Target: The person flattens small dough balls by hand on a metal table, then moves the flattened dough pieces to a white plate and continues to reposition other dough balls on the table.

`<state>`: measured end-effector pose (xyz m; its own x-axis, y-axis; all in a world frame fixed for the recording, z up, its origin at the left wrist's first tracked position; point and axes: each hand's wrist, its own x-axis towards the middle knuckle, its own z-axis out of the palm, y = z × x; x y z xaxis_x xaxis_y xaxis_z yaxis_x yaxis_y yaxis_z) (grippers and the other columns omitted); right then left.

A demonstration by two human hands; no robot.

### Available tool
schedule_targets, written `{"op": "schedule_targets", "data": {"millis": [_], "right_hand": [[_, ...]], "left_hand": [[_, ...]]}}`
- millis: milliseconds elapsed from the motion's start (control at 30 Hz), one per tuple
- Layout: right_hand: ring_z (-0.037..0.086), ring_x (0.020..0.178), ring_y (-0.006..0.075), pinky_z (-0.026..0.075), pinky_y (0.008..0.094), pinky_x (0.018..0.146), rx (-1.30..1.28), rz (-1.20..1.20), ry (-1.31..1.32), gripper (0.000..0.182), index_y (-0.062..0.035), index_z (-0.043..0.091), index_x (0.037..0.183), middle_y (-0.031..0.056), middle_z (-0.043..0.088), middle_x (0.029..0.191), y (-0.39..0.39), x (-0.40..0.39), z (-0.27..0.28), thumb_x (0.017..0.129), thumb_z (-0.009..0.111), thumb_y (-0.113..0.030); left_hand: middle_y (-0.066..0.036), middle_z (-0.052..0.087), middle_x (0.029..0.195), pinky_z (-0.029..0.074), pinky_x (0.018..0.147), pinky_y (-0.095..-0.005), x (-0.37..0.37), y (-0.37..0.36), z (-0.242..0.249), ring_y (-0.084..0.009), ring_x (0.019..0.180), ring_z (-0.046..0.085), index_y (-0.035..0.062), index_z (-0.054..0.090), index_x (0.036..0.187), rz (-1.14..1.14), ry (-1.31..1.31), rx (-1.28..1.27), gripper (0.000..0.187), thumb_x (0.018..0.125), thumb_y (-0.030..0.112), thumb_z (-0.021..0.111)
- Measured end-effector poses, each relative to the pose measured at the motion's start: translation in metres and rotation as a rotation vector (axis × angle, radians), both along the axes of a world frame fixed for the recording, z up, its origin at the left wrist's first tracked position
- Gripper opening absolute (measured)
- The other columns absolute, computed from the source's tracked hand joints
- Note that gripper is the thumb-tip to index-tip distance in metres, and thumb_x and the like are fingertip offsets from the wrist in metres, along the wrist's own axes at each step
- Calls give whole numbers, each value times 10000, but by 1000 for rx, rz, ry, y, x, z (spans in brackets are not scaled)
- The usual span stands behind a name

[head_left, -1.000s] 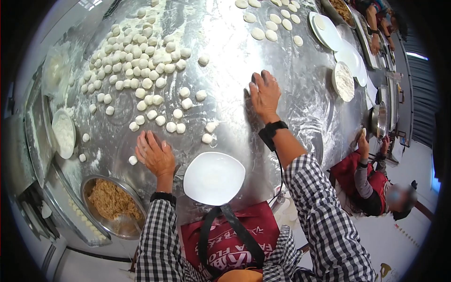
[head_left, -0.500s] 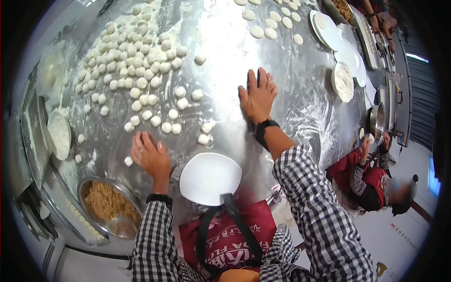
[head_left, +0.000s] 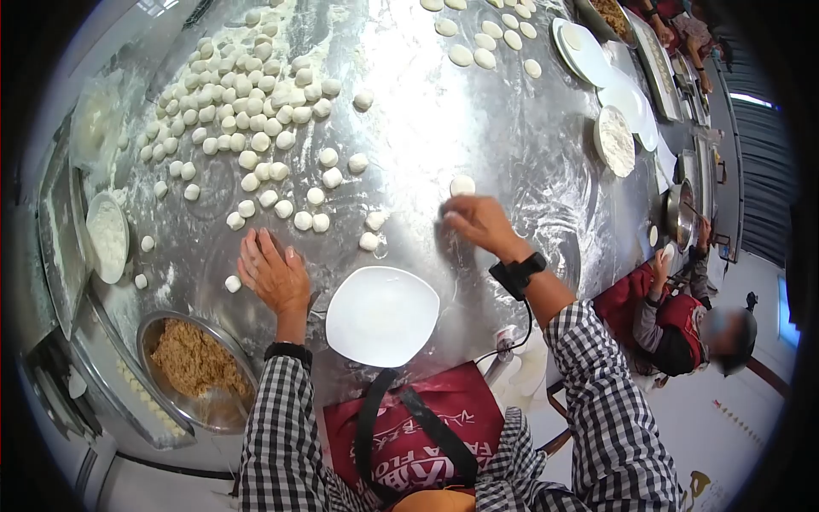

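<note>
My left hand [head_left: 275, 271] lies palm down on the metal table, fingers open, with nothing under them that I can see. Just left of it is a small dough ball [head_left: 233, 283]. My right hand [head_left: 485, 224] is over the table, its fingers loosely bent and pointing left, partly blurred, with nothing visible in them. A flattened dough round [head_left: 462, 185] lies just beyond its knuckles. Between my forearms stands a white squarish plate [head_left: 382, 316]. Many floured dough balls [head_left: 243, 94] are spread over the table's left side.
A metal bowl of brown filling [head_left: 196, 363] and a flour bowl [head_left: 107, 237] stand at left. Flattened rounds [head_left: 486, 43] lie at the far side. White plates [head_left: 589, 55] and another flour bowl [head_left: 616, 141] are at right. A co-worker [head_left: 674, 324] in a red apron handles dough.
My right hand has drawn back toward me from its flat, spread position, and its fingers have bent. A flattened dough round now shows beyond it. My left hand stays almost where it was.
</note>
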<state>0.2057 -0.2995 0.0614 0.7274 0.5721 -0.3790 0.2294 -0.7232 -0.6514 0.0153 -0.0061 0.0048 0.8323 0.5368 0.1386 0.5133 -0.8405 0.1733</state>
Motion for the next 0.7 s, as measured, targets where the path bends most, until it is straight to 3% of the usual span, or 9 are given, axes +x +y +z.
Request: {"op": "schedule_targets", "data": {"millis": [33, 133, 167, 267, 300, 400, 467, 567, 700], "right_hand": [[630, 947, 311, 493, 406, 834, -34, 71, -272, 307, 10, 628, 1003, 212, 649, 1050, 0, 1, 4, 814, 612, -232], [569, 1059, 368, 468, 443, 880, -162, 12, -606, 342, -11, 607, 1027, 227, 582, 1189, -4, 29, 4, 766, 623, -232], [577, 1000, 360, 478, 431, 836, -111, 2, -723, 309, -28, 605, 993, 179, 607, 1102, -2, 37, -5, 746, 629, -213], [569, 929, 379, 475, 435, 797, -29, 74, -498, 295, -32, 599, 980, 169, 593, 988, 49, 56, 12, 733, 635, -190], [555, 900, 384, 470, 438, 774, 106, 103, -512, 307, -32, 584, 1006, 175, 560, 933, 71, 59, 10, 725, 626, -148], [546, 1028, 376, 471, 446, 854, 186, 145, -618, 416, -75, 552, 1145, 196, 520, 1235, 133, 76, -14, 732, 602, -102], [553, 992, 359, 471, 432, 834, 177, 181, -714, 386, -99, 571, 1122, 169, 527, 1209, 163, 83, -26, 737, 587, -79], [557, 936, 344, 472, 416, 806, 16, 286, -638, 273, -102, 616, 1009, 137, 572, 1084, 167, 87, -32, 746, 562, -51], [591, 862, 312, 489, 403, 742, 23, 188, -559, 231, -95, 666, 935, 99, 610, 901, 106, 79, -38, 758, 548, -7]], "left_hand": [[-117, 354, 1417, 218, 1083, -524, -1, 0, -1, -309, 1336, 315, 74, 388, 1342, 5, 8, 1, 555, 843, 216, 584], [-127, 353, 1418, 221, 1084, -523, -3, 0, 1, -314, 1333, 316, 66, 387, 1344, 6, 37, -6, 549, 854, 224, 576], [-130, 352, 1418, 222, 1084, -523, -1, 0, 2, -316, 1332, 316, 63, 387, 1345, 7, 41, -7, 546, 858, 228, 572], [-134, 355, 1422, 197, 1095, -519, -1, -1, 5, -314, 1349, 296, 60, 381, 1345, 20, 28, -39, 531, 865, 213, 548], [-134, 350, 1421, 223, 1085, -526, -2, 0, 3, -325, 1333, 310, 66, 387, 1351, 12, 47, -10, 539, 874, 254, 552], [-133, 357, 1420, 203, 1088, -526, -1, -1, 5, -323, 1343, 300, 62, 382, 1341, 13, 2, -36, 528, 864, 211, 553], [-134, 360, 1417, 208, 1088, -521, -1, 0, 4, -323, 1339, 305, 59, 378, 1349, 8, -10, -30, 536, 866, 211, 552], [-133, 361, 1416, 214, 1087, -516, -3, 1, 5, -321, 1339, 307, 55, 377, 1353, -5, -1, -37, 544, 864, 211, 558], [-133, 361, 1416, 222, 1082, -521, -3, 0, 3, -332, 1327, 322, 56, 399, 1341, 1, -13, -30, 535, 861, 228, 559]]}}
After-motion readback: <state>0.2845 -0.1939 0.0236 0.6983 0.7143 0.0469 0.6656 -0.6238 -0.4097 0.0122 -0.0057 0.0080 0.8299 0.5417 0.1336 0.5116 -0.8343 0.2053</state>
